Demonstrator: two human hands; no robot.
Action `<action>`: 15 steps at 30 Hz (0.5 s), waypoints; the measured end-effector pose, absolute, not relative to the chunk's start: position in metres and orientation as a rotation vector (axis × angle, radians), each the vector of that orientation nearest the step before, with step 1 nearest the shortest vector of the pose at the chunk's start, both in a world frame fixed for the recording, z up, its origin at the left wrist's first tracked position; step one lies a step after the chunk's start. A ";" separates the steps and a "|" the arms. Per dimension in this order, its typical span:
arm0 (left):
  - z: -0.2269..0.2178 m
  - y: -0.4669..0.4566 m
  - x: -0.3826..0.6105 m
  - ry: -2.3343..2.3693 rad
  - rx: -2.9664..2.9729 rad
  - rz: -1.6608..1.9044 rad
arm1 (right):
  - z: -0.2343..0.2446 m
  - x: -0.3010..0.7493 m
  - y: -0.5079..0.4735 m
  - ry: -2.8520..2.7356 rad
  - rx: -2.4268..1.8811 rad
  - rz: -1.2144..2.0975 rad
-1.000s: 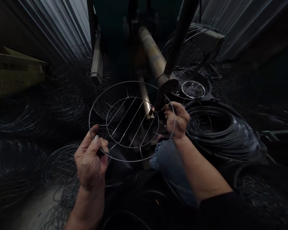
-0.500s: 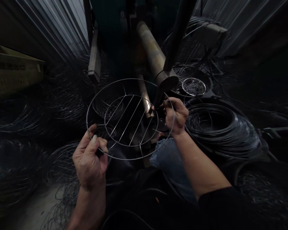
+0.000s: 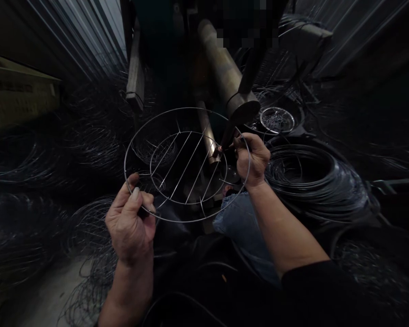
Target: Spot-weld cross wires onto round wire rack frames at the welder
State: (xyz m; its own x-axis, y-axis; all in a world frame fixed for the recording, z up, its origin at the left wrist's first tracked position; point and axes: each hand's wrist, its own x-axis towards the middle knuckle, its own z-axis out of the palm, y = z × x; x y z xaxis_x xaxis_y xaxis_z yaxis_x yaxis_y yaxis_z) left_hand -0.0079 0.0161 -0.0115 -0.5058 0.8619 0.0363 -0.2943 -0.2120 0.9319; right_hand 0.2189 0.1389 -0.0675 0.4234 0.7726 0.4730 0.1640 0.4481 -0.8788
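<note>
A round wire rack (image 3: 187,164), with an outer ring, a smaller inner ring and several slanted crossbars, is held out level in front of me. My left hand (image 3: 132,222) pinches its outer ring at the near left between thumb and fingers. At the right side, my right hand (image 3: 254,159) is closed, its fingertips pointing at a small coppery tip (image 3: 220,148) on a machine. The ring's right edge passes across this hand; what its fingertips hold, if anything, is too dark to make out. The inner ring's right edge lies close by the tip.
Above the rack juts a thick metal cylinder (image 3: 225,68), with a thinner brass-coloured rod (image 3: 206,127) below. A large wire coil (image 3: 327,190) stands at the right, behind it a round dish (image 3: 277,120) of small metal pieces. Wire rings (image 3: 92,227) are heaped at the left.
The rack and both hands sit slightly higher and further right in the view, and the machine has shifted a little too. Both hands keep the same grip.
</note>
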 end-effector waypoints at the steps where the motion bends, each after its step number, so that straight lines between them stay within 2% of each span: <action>1: -0.012 0.016 -0.008 1.223 0.740 1.821 | -0.067 0.219 0.139 -1.094 -1.068 0.487; 15: -0.018 0.013 -0.005 1.210 0.717 1.809 | -0.073 0.219 0.138 -1.101 -1.052 0.485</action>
State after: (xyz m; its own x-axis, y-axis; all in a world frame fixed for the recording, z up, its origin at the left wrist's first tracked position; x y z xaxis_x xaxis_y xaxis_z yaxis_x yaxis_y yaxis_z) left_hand -0.0054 0.0134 -0.0177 -0.4977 0.8672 0.0133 -0.3190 -0.1973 0.9270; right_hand 0.2188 0.1384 -0.0726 0.4176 0.7693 0.4834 0.1630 0.4600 -0.8728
